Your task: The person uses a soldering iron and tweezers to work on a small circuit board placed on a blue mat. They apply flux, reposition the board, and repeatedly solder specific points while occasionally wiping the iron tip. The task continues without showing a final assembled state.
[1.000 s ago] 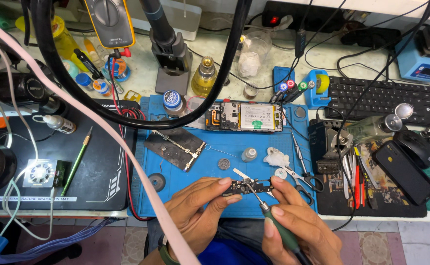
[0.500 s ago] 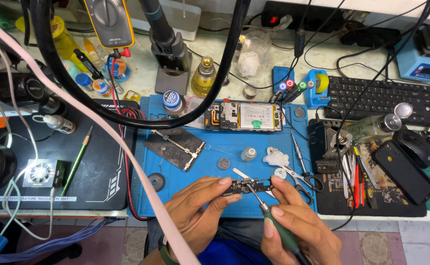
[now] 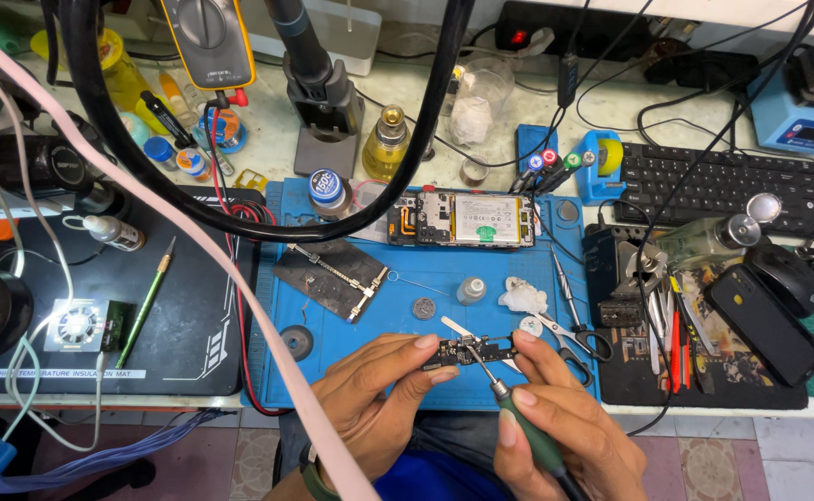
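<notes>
My left hand (image 3: 379,394) pinches a small dark circuit board (image 3: 475,351) by its left end, low over the front of the blue work mat (image 3: 398,278). My right hand (image 3: 555,422) grips a green-handled tool (image 3: 525,433) whose metal tip rests on the board's middle. An opened phone (image 3: 463,219) with its battery showing lies at the mat's far edge. Tweezers (image 3: 453,326) lie just behind the board.
A metal board holder (image 3: 333,274), a small grey bottle (image 3: 470,290), white wadding (image 3: 524,297) and scissors (image 3: 565,329) lie on the mat. A black mat (image 3: 175,306) is to the left, a keyboard (image 3: 732,186), mouse (image 3: 788,278) and dark phone (image 3: 764,325) to the right. Thick cables (image 3: 184,232) cross overhead.
</notes>
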